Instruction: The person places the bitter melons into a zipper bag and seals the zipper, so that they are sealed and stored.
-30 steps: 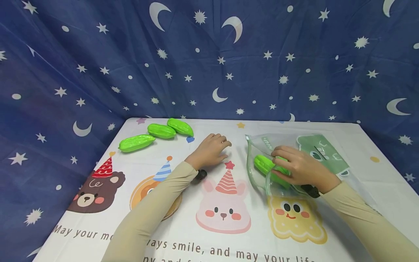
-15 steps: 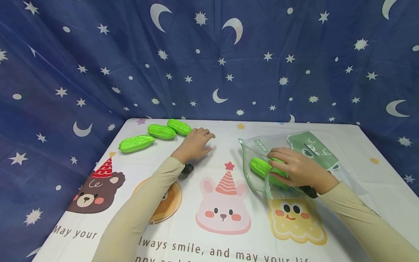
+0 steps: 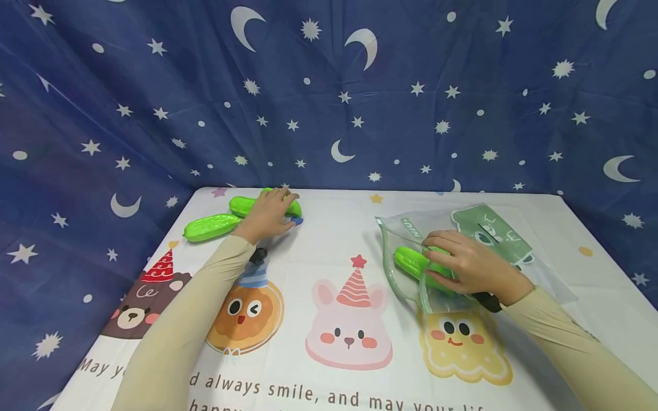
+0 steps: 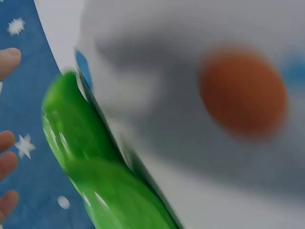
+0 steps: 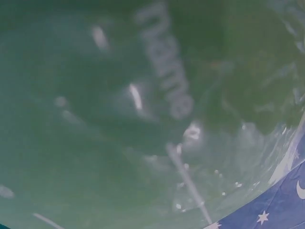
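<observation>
My left hand [image 3: 268, 212] reaches over the farthest cucumber-shaped green vegetable [image 3: 295, 209], partly covering it. In the left wrist view its fingertips [image 4: 7, 164] are spread apart beside a glossy green vegetable [image 4: 90, 143]. Two similar ones, the middle vegetable [image 3: 240, 205] and the nearer vegetable [image 3: 211, 228], lie just left of that hand. On the right, my right hand [image 3: 468, 264] grips a clear zip bag [image 3: 390, 257] near its gaping mouth. Inside the bag shows a green vegetable [image 3: 409, 261], partly hidden by the fingers. Close-up bag film [image 5: 119, 119] fills most of the right wrist view.
The white tablecloth [image 3: 339, 228] carries printed cartoon faces and lettering. Behind the table hangs a dark blue curtain [image 3: 288, 74] with moons and stars. A green printed panel [image 3: 498, 242] marks the bag's far side.
My left hand has moved left, away from the bag side, and now overlaps the farthest vegetable. The bag shifted slightly left at first; the right hand has kept its hold.
</observation>
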### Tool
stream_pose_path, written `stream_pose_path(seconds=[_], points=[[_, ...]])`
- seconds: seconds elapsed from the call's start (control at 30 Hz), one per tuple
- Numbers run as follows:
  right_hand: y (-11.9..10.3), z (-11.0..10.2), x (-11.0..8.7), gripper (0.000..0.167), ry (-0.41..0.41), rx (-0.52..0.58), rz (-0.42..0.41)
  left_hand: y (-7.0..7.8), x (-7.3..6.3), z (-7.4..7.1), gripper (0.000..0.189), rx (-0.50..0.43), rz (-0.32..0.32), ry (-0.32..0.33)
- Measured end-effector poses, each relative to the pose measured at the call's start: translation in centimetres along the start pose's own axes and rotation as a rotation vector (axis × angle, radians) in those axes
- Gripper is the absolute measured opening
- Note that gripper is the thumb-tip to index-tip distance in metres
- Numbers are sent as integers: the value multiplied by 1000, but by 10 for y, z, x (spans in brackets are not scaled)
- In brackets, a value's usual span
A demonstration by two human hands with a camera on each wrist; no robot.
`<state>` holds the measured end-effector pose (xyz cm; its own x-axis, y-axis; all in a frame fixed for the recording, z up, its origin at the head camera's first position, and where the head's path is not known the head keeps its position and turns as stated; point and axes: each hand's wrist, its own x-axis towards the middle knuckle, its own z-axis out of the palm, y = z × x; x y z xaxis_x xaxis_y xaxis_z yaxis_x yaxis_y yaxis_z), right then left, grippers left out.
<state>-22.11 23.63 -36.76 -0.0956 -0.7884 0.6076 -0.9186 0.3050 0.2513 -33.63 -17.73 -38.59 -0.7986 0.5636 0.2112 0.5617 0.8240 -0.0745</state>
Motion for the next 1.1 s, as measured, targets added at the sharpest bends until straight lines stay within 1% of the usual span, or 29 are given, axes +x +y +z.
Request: stream_pose_path(seconds=[0.13,0.27,0.47,0.67,0.77,0.87,1.1], points=[[0,-1,-2,34,6,2,15,-18,-6,-3,64,34,-31,4],[0,-2,-4,35,14,-4,38,-34,-11,-7,68,46,-72,-15],[2,-3,-9,35,20,-16,56,-56,-17,-13,74,36,-123,-66],[3,-4,-11,35,15,-21,59,-77,-25,-9,77,58,-183,-132],[3,-4,-11,36,13,-26,61,-84,-29,-7,77,71,-202,-158],[2,-4,-12,37,11,-31,63,-89,-31,-5,77,75,-210,-165],[2,-4,-11,36,13,-22,65,-93,-33,-2,76,73,-241,-190]])
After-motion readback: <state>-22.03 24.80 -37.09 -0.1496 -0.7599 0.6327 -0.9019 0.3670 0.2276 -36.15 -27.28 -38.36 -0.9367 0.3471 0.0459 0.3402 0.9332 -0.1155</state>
